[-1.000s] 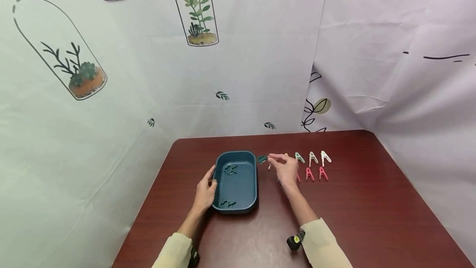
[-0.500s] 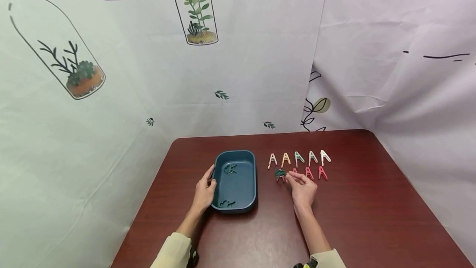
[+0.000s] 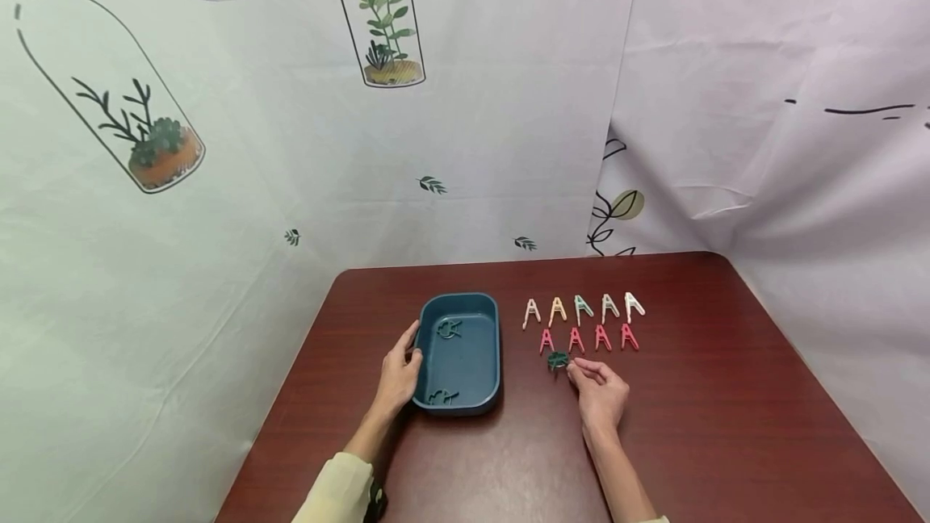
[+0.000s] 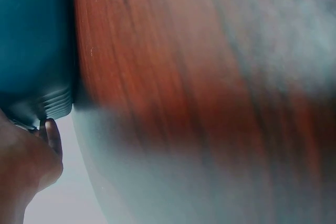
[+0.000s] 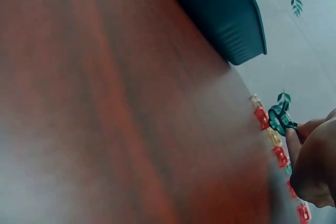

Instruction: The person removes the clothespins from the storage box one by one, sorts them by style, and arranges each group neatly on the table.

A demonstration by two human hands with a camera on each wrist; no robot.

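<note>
A dark green plant clip point(image 3: 557, 361), with a round loop and short handles, is pinched between the thumb and fingers of my right hand point(image 3: 601, 394). It is close in front of a row of red clothespins point(image 3: 575, 340). In the right wrist view the plant clip point(image 5: 281, 120) sticks out from the fingertips. My left hand point(image 3: 399, 374) grips the left side of a dark blue rectangular bin point(image 3: 458, 390), thumb over its rim. Inside the bin lie two similar green clips, one towards the back point(image 3: 450, 330) and another by the front left corner point(image 3: 442, 398).
Behind the red row stands a second row of clothespins point(image 3: 583, 310) in pink, yellow, green and white. Everything is on a dark reddish-brown table point(image 3: 697, 426). Pale cloth point(image 3: 501, 144) with plant prints hangs beyond its back edge.
My right hand has carried the green clip from beside the bin's back right corner rightward and towards the front, uncovering the clothespins. My left hand has stayed on the bin.
</note>
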